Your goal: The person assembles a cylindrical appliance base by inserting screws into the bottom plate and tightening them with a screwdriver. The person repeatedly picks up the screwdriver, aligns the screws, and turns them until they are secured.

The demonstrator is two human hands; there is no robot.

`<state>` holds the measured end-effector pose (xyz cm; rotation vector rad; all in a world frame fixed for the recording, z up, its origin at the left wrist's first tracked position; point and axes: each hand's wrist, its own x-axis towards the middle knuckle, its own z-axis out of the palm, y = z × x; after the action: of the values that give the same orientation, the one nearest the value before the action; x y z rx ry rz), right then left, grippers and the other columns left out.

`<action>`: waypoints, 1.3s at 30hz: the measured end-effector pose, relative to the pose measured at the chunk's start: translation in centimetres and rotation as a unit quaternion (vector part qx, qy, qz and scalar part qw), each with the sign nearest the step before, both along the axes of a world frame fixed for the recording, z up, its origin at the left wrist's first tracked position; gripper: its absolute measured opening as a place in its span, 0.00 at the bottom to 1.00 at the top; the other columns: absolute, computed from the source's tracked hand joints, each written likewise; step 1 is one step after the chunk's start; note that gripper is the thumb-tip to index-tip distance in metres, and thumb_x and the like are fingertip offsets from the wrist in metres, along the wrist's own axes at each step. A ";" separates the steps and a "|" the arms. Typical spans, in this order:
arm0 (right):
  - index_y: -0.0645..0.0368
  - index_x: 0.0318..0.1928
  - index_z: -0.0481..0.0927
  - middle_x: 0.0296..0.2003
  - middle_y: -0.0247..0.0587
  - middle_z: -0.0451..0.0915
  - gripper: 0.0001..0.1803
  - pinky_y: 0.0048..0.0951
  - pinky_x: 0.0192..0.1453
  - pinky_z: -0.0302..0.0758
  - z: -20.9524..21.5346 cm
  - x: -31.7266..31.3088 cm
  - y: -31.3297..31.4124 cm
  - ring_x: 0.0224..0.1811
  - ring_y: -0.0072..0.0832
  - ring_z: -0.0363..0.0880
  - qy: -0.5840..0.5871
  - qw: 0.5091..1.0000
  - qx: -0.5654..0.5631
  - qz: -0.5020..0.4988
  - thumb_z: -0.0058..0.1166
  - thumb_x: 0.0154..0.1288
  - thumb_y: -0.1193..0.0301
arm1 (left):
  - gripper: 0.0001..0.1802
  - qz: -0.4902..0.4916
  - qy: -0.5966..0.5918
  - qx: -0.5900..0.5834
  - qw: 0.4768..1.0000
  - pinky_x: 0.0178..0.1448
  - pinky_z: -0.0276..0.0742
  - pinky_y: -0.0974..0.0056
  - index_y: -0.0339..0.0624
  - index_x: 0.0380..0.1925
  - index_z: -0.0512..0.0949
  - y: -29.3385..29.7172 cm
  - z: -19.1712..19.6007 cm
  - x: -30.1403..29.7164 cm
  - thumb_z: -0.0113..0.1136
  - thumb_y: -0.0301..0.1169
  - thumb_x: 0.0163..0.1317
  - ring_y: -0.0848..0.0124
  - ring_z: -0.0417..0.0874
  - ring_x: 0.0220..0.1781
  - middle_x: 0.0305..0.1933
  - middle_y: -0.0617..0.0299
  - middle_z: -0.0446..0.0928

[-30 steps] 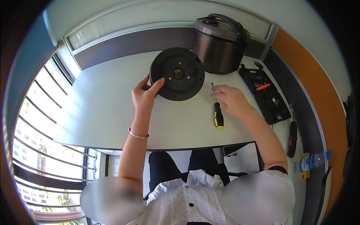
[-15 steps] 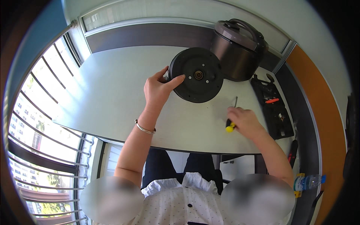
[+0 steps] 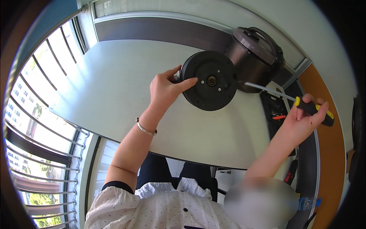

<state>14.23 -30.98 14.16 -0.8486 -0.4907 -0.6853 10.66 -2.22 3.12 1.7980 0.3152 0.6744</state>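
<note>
My left hand (image 3: 166, 89) grips a round black base (image 3: 207, 97) by its left edge, thumb on the face and fingers behind. Its face is tipped toward me, with a ringed hole at the centre and several small silver screws around it. In my right hand (image 3: 299, 126) is a screwdriver (image 3: 270, 91) with a black and yellow handle and a long metal shaft. The fingers curl round the handle, and the shaft points left toward the base. Its tip appears just right of the base's edge; whether they touch I cannot tell.
A brown electric pressure cooker (image 3: 251, 53) stands at the back right of the pale table (image 3: 114, 84). A black tool case (image 3: 267, 103) with an orange-handled tool (image 3: 279, 117) lies along the right edge. A plastic bottle (image 3: 308, 203) is at the lower right.
My right hand has risen and moved right, swinging the screwdriver so its shaft now points left toward the base. My left hand still holds the base. The whole view has shifted slightly.
</note>
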 end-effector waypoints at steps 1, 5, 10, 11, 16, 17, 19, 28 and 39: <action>0.55 0.39 0.71 0.26 0.45 0.80 0.17 0.15 0.19 0.52 -0.1 0.0 0.8 0.10 0.14 0.53 0.003 1.000 -0.007 0.021 0.53 0.69 0.55 | 0.42 -0.001 0.001 -0.002 1.000 0.31 0.72 0.70 0.34 0.53 0.79 0.0 -0.1 0.1 0.74 0.51 0.40 0.77 0.78 0.24 0.21 0.64 0.78; 0.55 0.37 0.69 0.22 0.40 0.77 0.16 0.16 0.19 0.51 -0.4 -0.7 6.2 0.17 0.16 0.62 0.028 0.997 -0.063 -0.025 0.52 0.67 0.55 | 0.42 0.005 0.006 -0.017 1.000 0.33 0.73 0.70 0.34 0.54 0.79 0.8 -0.6 -0.2 0.75 0.50 0.40 0.77 0.79 0.25 0.22 0.64 0.79; 0.55 0.36 0.68 0.17 0.42 0.74 0.14 0.22 0.24 0.64 -1.7 -1.3 7.8 0.18 0.23 0.69 -0.073 0.988 -0.115 -0.070 0.49 0.66 0.57 | 0.42 -0.009 -0.025 -0.044 0.999 0.35 0.75 0.69 0.33 0.53 0.79 0.5 -0.9 -0.2 0.75 0.50 0.40 0.76 0.80 0.26 0.23 0.63 0.80; 0.55 0.36 0.67 0.17 0.43 0.74 0.13 0.25 0.27 0.69 -1.8 -1.6 7.5 0.18 0.27 0.71 -0.087 0.985 -0.135 -0.058 0.47 0.66 0.58 | 0.42 -0.010 -0.031 -0.047 0.998 0.35 0.75 0.69 0.33 0.53 0.79 0.3 -1.1 -0.2 0.75 0.50 0.40 0.75 0.81 0.26 0.23 0.62 0.80; 0.54 0.36 0.67 0.19 0.41 0.73 0.14 0.25 0.35 0.64 -2.3 -2.9 8.3 0.23 0.24 0.69 -0.086 0.977 -0.181 -0.074 0.49 0.65 0.56 | 0.43 -0.001 -0.032 -0.024 0.999 0.35 0.76 0.69 0.33 0.53 0.79 0.1 -1.5 -0.3 0.75 0.50 0.39 0.74 0.81 0.25 0.22 0.61 0.80; 0.53 0.36 0.67 0.19 0.42 0.74 0.14 0.25 0.34 0.65 -2.3 -3.0 8.4 0.22 0.24 0.69 -0.085 0.977 -0.180 -0.078 0.49 0.64 0.56 | 0.43 0.001 -0.032 -0.019 0.999 0.35 0.76 0.69 0.33 0.53 0.79 0.1 -1.4 -0.4 0.75 0.50 0.38 0.74 0.81 0.25 0.22 0.61 0.80; 0.54 0.39 0.65 0.20 0.46 0.75 0.15 0.26 0.31 0.71 -2.6 -2.9 8.1 0.20 0.28 0.71 -0.087 0.975 -0.200 -0.050 0.50 0.63 0.58 | 0.43 0.004 -0.027 -0.012 1.000 0.35 0.76 0.68 0.33 0.53 0.79 0.0 -1.3 -0.5 0.75 0.50 0.38 0.74 0.81 0.25 0.21 0.61 0.79; 0.55 0.39 0.67 0.20 0.45 0.77 0.13 0.29 0.28 0.77 -3.2 -1.9 8.5 0.19 0.31 0.77 -0.121 0.973 -0.198 -0.007 0.55 0.60 0.65 | 0.43 0.008 -0.035 -0.015 0.999 0.35 0.76 0.68 0.33 0.53 0.79 0.1 -1.5 -0.6 0.75 0.49 0.38 0.73 0.81 0.25 0.22 0.60 0.80; 0.55 0.39 0.68 0.18 0.44 0.77 0.14 0.28 0.29 0.76 -3.1 -1.8 8.4 0.18 0.30 0.77 -0.125 0.975 -0.180 -0.029 0.57 0.61 0.64 | 0.41 -0.003 -0.023 -0.008 1.000 0.36 0.75 0.73 0.28 0.55 0.76 0.0 -1.1 -1.0 0.76 0.43 0.43 0.79 0.78 0.28 0.26 0.62 0.80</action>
<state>12.41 -22.56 11.11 -1.1257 -0.8353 -0.7747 9.68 -2.25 2.03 1.7654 0.2831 0.7051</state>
